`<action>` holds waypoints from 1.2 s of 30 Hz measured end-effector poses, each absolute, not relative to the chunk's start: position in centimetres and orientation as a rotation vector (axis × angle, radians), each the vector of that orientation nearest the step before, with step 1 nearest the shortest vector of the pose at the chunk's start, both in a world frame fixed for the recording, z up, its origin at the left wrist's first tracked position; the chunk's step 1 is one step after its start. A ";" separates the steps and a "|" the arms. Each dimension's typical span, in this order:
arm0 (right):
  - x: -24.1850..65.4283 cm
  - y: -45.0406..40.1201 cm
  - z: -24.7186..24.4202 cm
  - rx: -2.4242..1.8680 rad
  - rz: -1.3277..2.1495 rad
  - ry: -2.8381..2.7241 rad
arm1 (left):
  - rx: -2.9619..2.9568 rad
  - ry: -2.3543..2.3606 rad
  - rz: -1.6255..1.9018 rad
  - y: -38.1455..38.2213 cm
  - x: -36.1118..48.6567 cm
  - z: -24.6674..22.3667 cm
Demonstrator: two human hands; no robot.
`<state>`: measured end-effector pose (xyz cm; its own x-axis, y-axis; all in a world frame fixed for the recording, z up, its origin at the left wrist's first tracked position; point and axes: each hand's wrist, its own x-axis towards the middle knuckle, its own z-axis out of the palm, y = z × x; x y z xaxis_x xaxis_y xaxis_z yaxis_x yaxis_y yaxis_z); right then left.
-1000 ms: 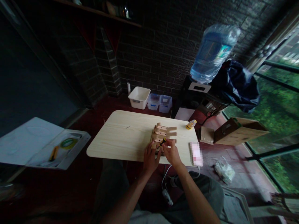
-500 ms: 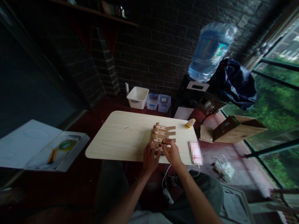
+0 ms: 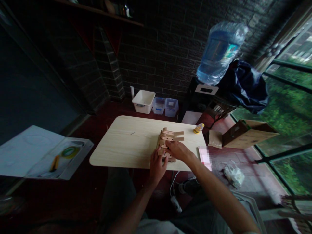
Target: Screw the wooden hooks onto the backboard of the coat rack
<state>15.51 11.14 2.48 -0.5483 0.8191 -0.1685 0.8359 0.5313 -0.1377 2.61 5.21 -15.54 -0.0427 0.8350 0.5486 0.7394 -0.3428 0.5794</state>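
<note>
While our left hand [image 3: 158,165] rests at the near left of the tan wooden slatted assembly [image 3: 168,134], thumb spread from the fingers, our right hand [image 3: 178,150] bends over its middle, fingertips drawn together; we cannot tell what they pinch. We have the assembly right of centre on the pale wood-grain table [image 3: 126,143], near a clear, yellow-capped bottle [image 3: 199,128] at far right.
</note>
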 end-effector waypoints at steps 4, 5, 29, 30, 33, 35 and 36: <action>15.3 12.1 2.7 1.296 -0.268 2.651 | 2.071 1.744 1.347 5.3 2.7 -15.5; 15.3 12.2 2.7 1.285 -0.265 2.656 | 2.068 1.743 1.350 5.3 2.7 -15.5; 14.9 11.9 3.5 1.282 -0.276 2.675 | 2.031 1.748 1.398 5.5 2.9 -15.5; 14.9 11.9 3.3 1.281 -0.269 2.677 | 2.036 1.751 1.400 5.5 2.8 -15.7; 14.9 11.8 3.1 1.272 -0.262 2.678 | 2.045 1.767 1.415 5.7 2.9 -16.1; 14.8 11.7 3.1 1.278 -0.255 2.670 | 2.037 1.784 1.434 5.8 3.0 -16.4; 14.8 11.7 3.2 1.284 -0.250 2.666 | 2.032 1.793 1.443 5.8 3.1 -16.5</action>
<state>14.82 11.72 3.18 -0.6139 0.7562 -0.2263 0.7851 0.6147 -0.0758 3.10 5.82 -16.53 -0.1228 0.8054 0.5798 0.7387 -0.3160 0.5954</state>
